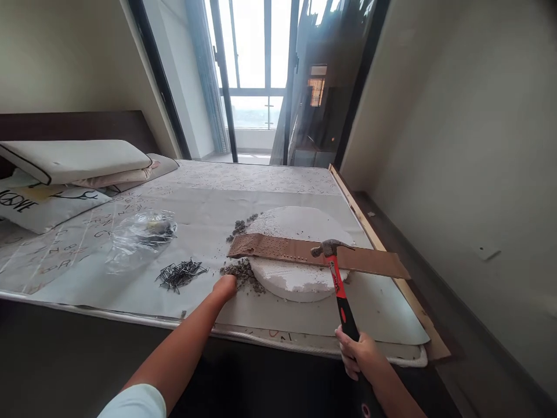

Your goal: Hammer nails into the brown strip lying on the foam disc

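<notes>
My right hand (359,351) is wrapped round the black and red handle of a claw hammer (337,278). The hammer's head lies over a long brown cardboard strip (278,248). Many small holes mark the strip's left end, and a row of small pale dots runs near its middle. Beneath the strip is a thick round white slab, foam-like (291,278). At the slab's left edge, my left hand (225,285) is lowered against a heap of grey crumbs (243,271); its fingers are hidden from view. Left of that hand lies a pile of dark nails (180,275).
A pale sheet (195,203) covers part of a mattress (243,171). A clear plastic bag (139,235) with dark contents lies left. Pillows (82,161) are stacked far left. A wooden board (365,220) edges the bed's right side, beside a wall.
</notes>
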A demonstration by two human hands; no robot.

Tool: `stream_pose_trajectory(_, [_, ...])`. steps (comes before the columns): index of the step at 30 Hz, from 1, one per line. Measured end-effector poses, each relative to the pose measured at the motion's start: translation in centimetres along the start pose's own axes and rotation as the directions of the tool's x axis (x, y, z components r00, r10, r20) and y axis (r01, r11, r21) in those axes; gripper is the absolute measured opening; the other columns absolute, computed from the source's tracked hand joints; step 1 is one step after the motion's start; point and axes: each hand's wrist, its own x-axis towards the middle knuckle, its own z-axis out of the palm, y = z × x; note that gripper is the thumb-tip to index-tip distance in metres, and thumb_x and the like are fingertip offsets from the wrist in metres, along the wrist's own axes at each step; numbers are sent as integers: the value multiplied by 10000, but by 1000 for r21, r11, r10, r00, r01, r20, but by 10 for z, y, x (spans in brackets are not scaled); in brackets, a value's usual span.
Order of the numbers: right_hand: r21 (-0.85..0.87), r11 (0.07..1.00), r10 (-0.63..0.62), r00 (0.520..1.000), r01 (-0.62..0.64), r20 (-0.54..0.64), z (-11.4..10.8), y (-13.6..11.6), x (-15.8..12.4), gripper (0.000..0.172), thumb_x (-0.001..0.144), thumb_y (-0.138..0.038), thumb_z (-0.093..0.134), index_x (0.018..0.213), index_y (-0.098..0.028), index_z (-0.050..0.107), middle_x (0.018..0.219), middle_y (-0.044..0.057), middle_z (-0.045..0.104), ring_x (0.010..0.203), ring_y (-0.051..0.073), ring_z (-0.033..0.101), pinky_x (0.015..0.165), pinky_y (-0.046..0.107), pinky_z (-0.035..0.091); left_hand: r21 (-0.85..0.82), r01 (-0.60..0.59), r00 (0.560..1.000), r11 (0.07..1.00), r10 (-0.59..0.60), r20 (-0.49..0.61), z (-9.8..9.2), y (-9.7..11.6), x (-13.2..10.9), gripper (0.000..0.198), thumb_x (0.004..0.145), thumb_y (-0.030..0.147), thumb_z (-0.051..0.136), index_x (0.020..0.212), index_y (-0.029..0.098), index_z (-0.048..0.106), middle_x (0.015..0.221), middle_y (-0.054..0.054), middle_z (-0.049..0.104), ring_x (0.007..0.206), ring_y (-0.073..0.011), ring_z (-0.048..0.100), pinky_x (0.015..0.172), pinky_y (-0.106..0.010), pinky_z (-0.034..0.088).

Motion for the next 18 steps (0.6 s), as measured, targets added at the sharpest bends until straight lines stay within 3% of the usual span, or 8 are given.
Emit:
stream_pose_trajectory(4, [27, 1000, 8, 1000, -8, -25, -6, -9, -3, 472, 595, -582, 631, 710, -229, 340, 396, -163, 244, 270, 29, 234, 251, 169, 258, 64, 121, 980, 991, -130, 150, -14, 18, 3, 204, 548, 149, 561, 430, 182, 398, 425, -8, 487, 524, -197, 571, 509, -275, 434])
stream_pose_trajectory(7, [61, 998, 36, 999, -35, -21, -9, -13, -5, 462, 597, -570, 632, 713, -229, 344, 387, -167, 229, 273, 28, 212, 255, 173, 263, -195, 166, 916, 967, -78, 393, -24, 48, -2, 87, 634, 247, 545, 610, 163, 537, 550, -22, 597, 517, -158, 581, 501, -260, 464])
stream_pose_trajectory(9, [86, 995, 42, 999, -41, -7, -11, -16, -6, 457, 598, -561, 636, 716, -231, 342, 385, -170, 219, 273, 28, 205, 257, 172, 261, -390, 171, 870, 905, 48, 491, -27, 75, -5, 219, 662, 342, 568, 763, 152, 607, 618, -26, 629, 551, -140, 590, 544, -260, 491])
stream_pose_trajectory(13, [116, 993, 25, 999, -27, 22, -14, -21, -9, 436, 624, -538, 634, 718, -230, 340, 385, -167, 218, 276, 26, 202, 265, 165, 242, -520, 84, 891, 850, 170, 421, -16, 131, 2, 380, 658, 468, 604, 825, 130, 655, 619, -44, 639, 593, -146, 606, 594, -271, 510])
stream_pose_trajectory(18, [125, 991, 43, 998, -48, 39, -19, -26, -11, 444, 636, -546, 626, 706, -231, 321, 392, -165, 240, 278, 24, 209, 259, 164, 254, -685, 19, 936, 728, 228, 269, 21, 179, 35, 425, 569, 496, 691, 748, 113, 646, 619, -46, 643, 615, -155, 620, 686, -319, 539])
